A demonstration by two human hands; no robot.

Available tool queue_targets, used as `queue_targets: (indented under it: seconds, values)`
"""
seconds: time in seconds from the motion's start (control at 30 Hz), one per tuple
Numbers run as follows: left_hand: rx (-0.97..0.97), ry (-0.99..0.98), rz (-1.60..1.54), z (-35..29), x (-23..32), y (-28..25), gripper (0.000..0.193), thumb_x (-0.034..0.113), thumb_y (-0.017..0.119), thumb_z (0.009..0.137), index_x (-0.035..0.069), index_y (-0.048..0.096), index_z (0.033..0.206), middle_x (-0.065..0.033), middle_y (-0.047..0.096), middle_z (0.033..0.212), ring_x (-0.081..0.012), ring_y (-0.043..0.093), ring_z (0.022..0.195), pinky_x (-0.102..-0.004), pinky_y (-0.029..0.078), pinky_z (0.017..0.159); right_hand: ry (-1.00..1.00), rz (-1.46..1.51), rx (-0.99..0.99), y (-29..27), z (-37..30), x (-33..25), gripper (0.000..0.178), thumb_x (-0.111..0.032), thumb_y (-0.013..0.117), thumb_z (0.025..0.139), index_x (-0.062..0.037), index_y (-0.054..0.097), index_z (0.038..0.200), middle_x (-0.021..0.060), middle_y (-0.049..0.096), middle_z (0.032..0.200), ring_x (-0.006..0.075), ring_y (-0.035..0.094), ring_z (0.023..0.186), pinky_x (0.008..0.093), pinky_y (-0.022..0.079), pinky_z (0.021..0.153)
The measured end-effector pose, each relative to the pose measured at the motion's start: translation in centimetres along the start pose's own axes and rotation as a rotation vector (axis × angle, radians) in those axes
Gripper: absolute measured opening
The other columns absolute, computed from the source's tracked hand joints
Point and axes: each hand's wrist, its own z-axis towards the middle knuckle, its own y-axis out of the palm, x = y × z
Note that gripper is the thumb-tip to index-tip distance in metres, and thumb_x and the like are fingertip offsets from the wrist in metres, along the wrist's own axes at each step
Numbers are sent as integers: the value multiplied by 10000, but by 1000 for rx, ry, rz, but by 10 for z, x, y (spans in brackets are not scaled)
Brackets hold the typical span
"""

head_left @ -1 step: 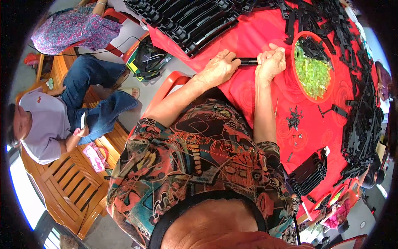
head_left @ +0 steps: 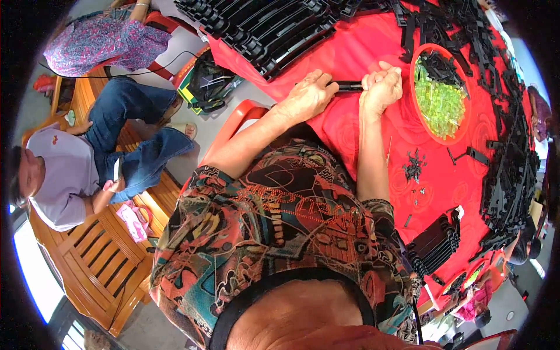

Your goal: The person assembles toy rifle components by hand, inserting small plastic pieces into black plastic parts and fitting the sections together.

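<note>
A slim black plastic bar (head_left: pixel 349 86) spans the gap between my hands, above the red tablecloth. My left hand (head_left: pixel 314 95) is closed around its left end. Its right end disappears into my right hand (head_left: pixel 381 89), whose fingers are curled shut. My hands cover both ends, so the bar's full shape is hidden. Just right of my right hand stands a round orange-red basin (head_left: pixel 412 102) holding yellow-green translucent pieces (head_left: pixel 440 111) and some small black parts (head_left: pixel 438 67).
Long black plastic strips (head_left: pixel 262 35) lie in rows at the far left of the red tablecloth (head_left: pixel 341 131). Loose black parts (head_left: pixel 513 175) heap along the right. Tiny black pieces (head_left: pixel 414 167) sit nearer, beside a stack of black strips (head_left: pixel 434 245). A person (head_left: pixel 64 169) sits on a wooden bench (head_left: pixel 96 256).
</note>
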Motion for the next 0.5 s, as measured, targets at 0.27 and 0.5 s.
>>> queue_targets:
  seconds: [0.27, 0.5]
  values:
    - [-20, 5, -6, 1, 2, 0, 79, 99, 554, 762, 38, 557, 812, -135, 533, 816, -302, 542, 818, -378, 455, 771, -43, -30, 19, -2, 1, 3, 334, -295, 376, 971, -12, 488, 831, -15, 326, 478, 86, 284, 337, 242, 237, 309]
    - [-20, 0, -1, 0, 0, 2, 87, 91, 532, 758, 41, 561, 823, -133, 535, 820, -298, 537, 830, -370, 448, 778, -31, -118, 17, 3, 1, 5, 356, -313, 372, 973, -14, 494, 821, -12, 332, 458, 81, 305, 336, 248, 249, 309]
